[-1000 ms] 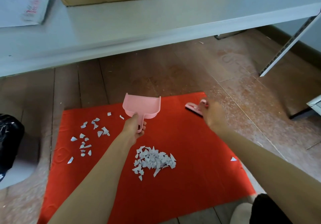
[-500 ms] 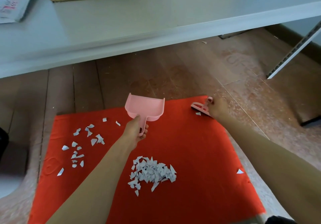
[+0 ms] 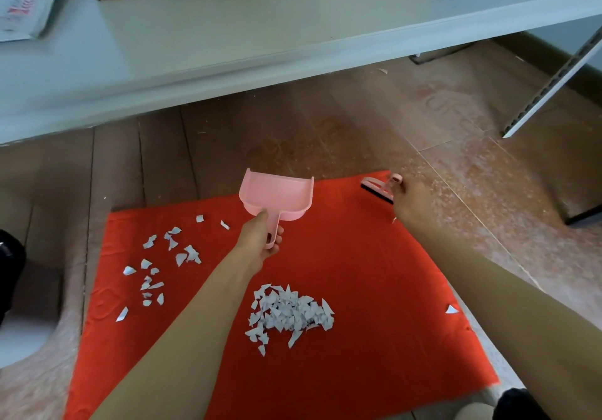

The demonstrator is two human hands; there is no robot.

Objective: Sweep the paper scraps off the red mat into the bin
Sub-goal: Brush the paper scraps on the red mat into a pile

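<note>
The red rectangular fabric mat lies flat on the brown wooden floor, in front of a white shelf.

The white paper scraps lie on the mat in 3 groups:
- 1 dense pile near the middle.
- 1 loose scatter toward the left edge.
- 1 single scrap at the right edge.

The left hand holds the pink plastic dustpan raised over the far part of the mat. Its fingers are clenched round the handle, and the open mouth faces away from the person.

The right hand is at the far right corner of the mat, against the handle of the pink hand brush with black bristles. Its fingers are hidden, so the grip cannot be determined.

The white bin with black liner stands left of the mat, cut by the frame edge.
</note>
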